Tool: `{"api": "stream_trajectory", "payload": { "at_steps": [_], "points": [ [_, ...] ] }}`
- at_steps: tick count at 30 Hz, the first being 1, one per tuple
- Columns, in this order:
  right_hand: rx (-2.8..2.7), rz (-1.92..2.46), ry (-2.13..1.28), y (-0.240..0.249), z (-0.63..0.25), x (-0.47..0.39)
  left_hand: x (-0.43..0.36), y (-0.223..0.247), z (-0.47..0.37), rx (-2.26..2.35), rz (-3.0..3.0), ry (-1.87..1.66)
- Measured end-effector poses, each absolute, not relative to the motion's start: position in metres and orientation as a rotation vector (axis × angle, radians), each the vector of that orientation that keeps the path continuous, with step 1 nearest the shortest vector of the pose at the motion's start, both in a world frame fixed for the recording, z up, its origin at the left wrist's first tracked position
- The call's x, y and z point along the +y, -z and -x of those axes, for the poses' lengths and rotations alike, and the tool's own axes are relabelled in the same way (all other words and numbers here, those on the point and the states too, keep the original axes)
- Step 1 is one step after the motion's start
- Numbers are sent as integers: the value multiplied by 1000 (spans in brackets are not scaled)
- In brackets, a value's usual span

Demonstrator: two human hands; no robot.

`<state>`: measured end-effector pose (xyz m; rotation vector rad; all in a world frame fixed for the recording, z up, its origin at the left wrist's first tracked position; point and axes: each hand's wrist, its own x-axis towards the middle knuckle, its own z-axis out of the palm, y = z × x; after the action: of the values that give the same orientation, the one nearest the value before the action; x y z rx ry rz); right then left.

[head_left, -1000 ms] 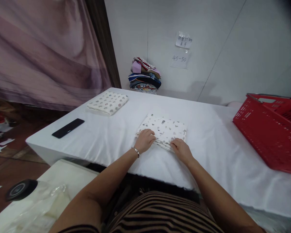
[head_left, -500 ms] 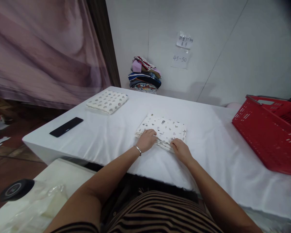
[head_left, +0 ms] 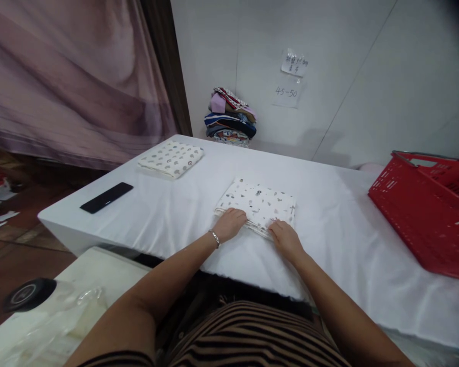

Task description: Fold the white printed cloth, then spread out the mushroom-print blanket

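Observation:
A folded white cloth with small printed figures (head_left: 258,201) lies flat on the white-covered table (head_left: 168,214), its layered edge toward me. My left hand (head_left: 231,223), a bracelet at its wrist, has its fingers closed on the near left part of that edge. At the near right part, my right hand (head_left: 285,235) pinches the same edge between thumb and fingers. Some fingertips are hidden against the fabric. Further back on the left rests a second folded cloth with grey spots (head_left: 171,158), touched by neither hand.
A dark flat phone-like object (head_left: 107,198) lies at the table's left. The red basket (head_left: 424,219) stands at the right end. Behind the table is a stack of folded fabrics (head_left: 231,120). A lower white surface (head_left: 107,270) holds clear plastic and a black round object (head_left: 29,294).
The near edge of the cloth looks slightly flatter under my hands, and my left hand sits a little lower. The view has shifted slightly.

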<state>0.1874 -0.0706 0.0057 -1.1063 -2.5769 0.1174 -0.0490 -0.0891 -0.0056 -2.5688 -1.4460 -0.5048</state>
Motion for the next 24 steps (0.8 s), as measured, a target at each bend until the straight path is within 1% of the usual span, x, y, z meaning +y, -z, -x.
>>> {"api": "stream_trajectory", "payload": {
  "at_steps": [5,12,24],
  "points": [
    [-2565,1071,-126,-5,-188,-71,-87,4,48,-1481,2570,505],
    [-2496,1086,-223,-2,-190,-70,-88,6,54,-1547,2526,550],
    [-2456,1001,-178,6,-194,-70,-86,4,74,-1538,2450,479]
  ]
}}
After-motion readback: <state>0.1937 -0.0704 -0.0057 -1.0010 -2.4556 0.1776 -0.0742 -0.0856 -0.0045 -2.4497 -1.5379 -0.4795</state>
